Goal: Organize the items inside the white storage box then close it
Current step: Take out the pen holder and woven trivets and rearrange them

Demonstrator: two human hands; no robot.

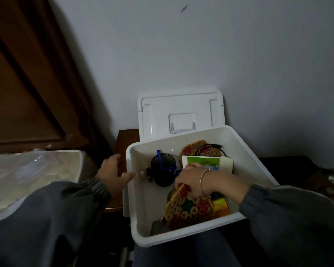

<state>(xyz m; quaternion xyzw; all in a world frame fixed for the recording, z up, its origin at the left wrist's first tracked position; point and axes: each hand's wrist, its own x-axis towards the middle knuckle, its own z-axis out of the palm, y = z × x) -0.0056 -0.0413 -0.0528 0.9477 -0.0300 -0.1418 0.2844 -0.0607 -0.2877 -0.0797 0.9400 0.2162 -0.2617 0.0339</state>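
The right hand, a thin silver bangle at its wrist, closes its fingers around the top edge of a round woven mat of tan loops with red and green patches, which stands tilted on edge in the near part of the white plastic storage box. The left hand is spread open and grips nothing, its thumb touching the box's left rim from outside.

The right hand hides the near edge of a white card with a green picture and most of what lies under the wrist. A yellow-orange packet shows only as a corner behind the mat. A dark round lidded cup with a blue handle or strap sits left of centre; small dark things beside it are too dim to identify. A second woven mat leans at the far wall with a black cable looped over it, and a white rounded block lies just right of the card.

The box's bare floor is open along its left side and near-left corner. The white lid with a recessed handle stands against the wall behind the box, off it. A brown wooden stand is left of the box; the grey sleeves are cut off by the frame.
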